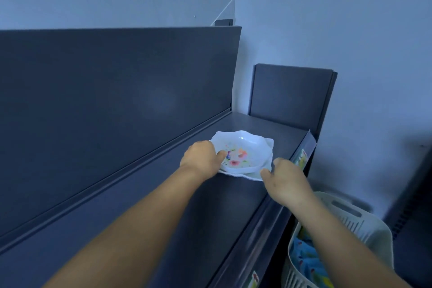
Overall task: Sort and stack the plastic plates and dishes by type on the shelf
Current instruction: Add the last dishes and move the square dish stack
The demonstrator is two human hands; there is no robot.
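Note:
A small stack of white plastic dishes (pixel 245 147) with a wavy rim and a flower print lies on the dark grey shelf (pixel 210 206), near its right end. The top dish sits slightly turned against the one below. My left hand (pixel 201 159) grips the stack's left rim, thumb on the inside of the top dish. My right hand (pixel 284 177) holds the front right rim of the lower dish, fingers curled around its edge.
The shelf has a tall dark back panel (pixel 105 100) and a side panel (pixel 289 98) at its right end. A price strip (pixel 301 159) runs along the front edge. A pale slotted plastic basket (pixel 346 224) with blue items stands low at the right.

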